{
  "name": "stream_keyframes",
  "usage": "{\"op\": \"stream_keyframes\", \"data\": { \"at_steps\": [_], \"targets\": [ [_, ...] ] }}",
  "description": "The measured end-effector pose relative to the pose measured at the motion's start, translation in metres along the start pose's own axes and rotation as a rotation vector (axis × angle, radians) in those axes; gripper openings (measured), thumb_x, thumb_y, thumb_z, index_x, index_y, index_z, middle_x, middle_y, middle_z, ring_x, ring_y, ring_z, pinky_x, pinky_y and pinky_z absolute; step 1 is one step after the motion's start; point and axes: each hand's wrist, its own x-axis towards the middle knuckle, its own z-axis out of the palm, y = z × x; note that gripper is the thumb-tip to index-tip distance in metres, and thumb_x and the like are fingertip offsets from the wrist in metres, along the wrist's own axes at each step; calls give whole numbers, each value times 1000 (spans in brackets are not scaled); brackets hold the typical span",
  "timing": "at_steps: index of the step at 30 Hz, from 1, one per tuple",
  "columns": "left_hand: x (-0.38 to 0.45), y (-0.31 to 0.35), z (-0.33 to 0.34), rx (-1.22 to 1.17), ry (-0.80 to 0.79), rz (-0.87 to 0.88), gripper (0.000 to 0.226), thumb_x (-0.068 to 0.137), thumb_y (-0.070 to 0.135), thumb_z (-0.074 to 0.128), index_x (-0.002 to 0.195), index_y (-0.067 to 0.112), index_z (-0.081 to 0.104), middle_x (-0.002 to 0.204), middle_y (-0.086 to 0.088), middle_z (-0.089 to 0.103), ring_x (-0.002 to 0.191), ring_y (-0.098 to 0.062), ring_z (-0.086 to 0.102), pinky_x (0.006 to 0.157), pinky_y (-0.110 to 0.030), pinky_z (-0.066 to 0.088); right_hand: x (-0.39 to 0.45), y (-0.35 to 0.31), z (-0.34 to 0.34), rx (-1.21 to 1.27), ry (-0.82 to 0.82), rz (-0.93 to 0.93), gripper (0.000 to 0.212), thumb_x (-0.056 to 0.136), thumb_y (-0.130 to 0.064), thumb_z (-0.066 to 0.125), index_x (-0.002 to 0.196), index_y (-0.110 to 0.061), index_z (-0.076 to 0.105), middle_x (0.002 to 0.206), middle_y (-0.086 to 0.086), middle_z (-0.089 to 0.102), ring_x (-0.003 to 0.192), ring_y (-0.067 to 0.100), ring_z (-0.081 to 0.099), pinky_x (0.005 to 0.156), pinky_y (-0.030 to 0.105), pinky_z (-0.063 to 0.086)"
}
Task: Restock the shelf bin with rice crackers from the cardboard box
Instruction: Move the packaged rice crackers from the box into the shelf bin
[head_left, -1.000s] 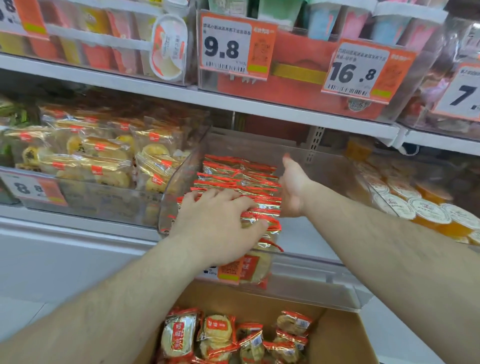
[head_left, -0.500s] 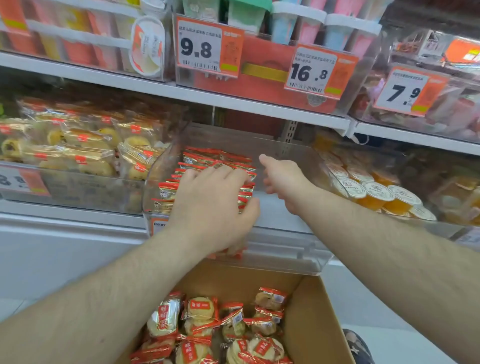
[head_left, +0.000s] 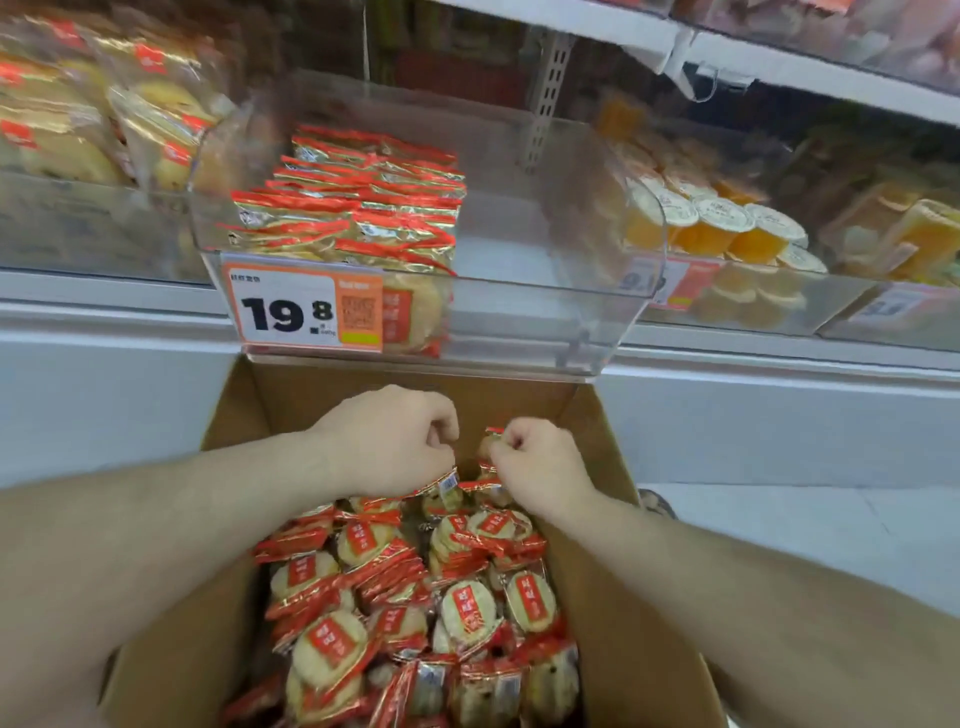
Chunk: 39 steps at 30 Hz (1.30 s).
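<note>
Below the shelf, cardboard box (head_left: 613, 597): loose rice crackers (head_left: 415, 597), many left, lying flat at mixed angles. Left hand (head_left: 387, 441) and right hand (head_left: 537, 460) each pinch a packet at the far end. Shelf bin (head_left: 597, 332): left half stacked, packets edge-on, long axis left-right; right half unfilled.

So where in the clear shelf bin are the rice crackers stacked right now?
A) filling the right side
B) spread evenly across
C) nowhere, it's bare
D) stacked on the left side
D: in the clear bin the stacked rice crackers sit on the left, above the price tag, while the right part shows bare floor.
</note>
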Motion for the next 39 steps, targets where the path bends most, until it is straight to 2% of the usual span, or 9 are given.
{"op": "stream_keyframes", "data": {
  "at_steps": [4, 8, 14, 21, 22, 23, 28, 34, 39],
  "targets": [
    [12, -4, 25, -10, -199, -17, 15, 83, 33, 55, 96, 37, 62, 93, 18, 63, 91, -11, 61, 84, -35, 54, 17, 54, 55, -247, -434, 369, 38, 84, -51, 55, 85, -13, 60, 80, 3, 64, 73, 20, 64, 64, 28, 50],
    [22, -8, 36, -47, -285, -56, 20, 86, 31, 55, 103, 31, 64, 95, 13, 64, 88, -11, 62, 82, -35, 55, 21, 83, 92, 122, -320, 777, 60, 82, -36, 75, 126, -3, 52, 109, 13, 67, 87, 25, 68, 72, 32, 56],
    [29, -26, 37, -97, -292, -147, 21, 88, 31, 60, 108, 26, 63, 95, 11, 67, 86, -10, 63, 77, -29, 54, 30, 103, 109, 554, -172, 971, 31, 87, -11, 66, 116, -2, 59, 63, 7, 50, 49, 15, 41, 45, 26, 35],
    [28, -36, 44, -354, -257, -335, 73, 90, 36, 63, 150, 32, 22, 95, -3, 63, 77, -12, 59, 74, -33, 53, 12, 62, 74, 1101, -423, 744, 16, 94, -7, 49, 101, -14, 61, 69, -2, 54, 54, 9, 39, 55, 23, 33],
    [27, -35, 44, -438, -242, -365, 79, 89, 37, 64, 151, 37, 15, 117, -12, 57, 69, -13, 55, 68, -31, 52, 7, 51, 69, 1134, -503, 671, 17, 94, -6, 48, 99, -16, 61, 70, -2, 55, 55, 9, 40, 57, 23, 33],
    [26, -33, 43, -520, -227, -393, 82, 89, 37, 65, 151, 43, 11, 81, 10, 38, 67, -14, 54, 66, -31, 53, 3, 41, 66, 1145, -571, 607, 18, 95, -5, 47, 97, -17, 61, 71, -2, 56, 56, 9, 41, 58, 23, 34],
    [26, -30, 39, -678, -29, -401, 87, 85, 8, 67, 149, 43, 20, 92, -4, 56, 63, -17, 59, 57, -32, 59, 1, 14, 60, 1167, -755, 462, 16, 88, -9, 52, 103, -14, 55, 77, 1, 57, 55, 12, 50, 56, 24, 39],
    [19, -43, 37, -532, -76, -371, 85, 87, 0, 60, 146, 49, 25, 107, -1, 57, 52, -15, 52, 45, -25, 50, 45, 58, 73, 829, -136, 842, 15, 87, -11, 54, 98, -8, 64, 81, 8, 63, 51, 15, 42, 46, 23, 34],
    [25, -51, 41, -487, -137, -392, 78, 87, -3, 59, 142, 47, 36, 146, -2, 41, 58, -16, 57, 53, -26, 44, 70, 88, 96, 603, -87, 782, 42, 88, -8, 58, 127, -21, 53, 80, 7, 61, 52, 16, 46, 46, 25, 37]
  ]
}}
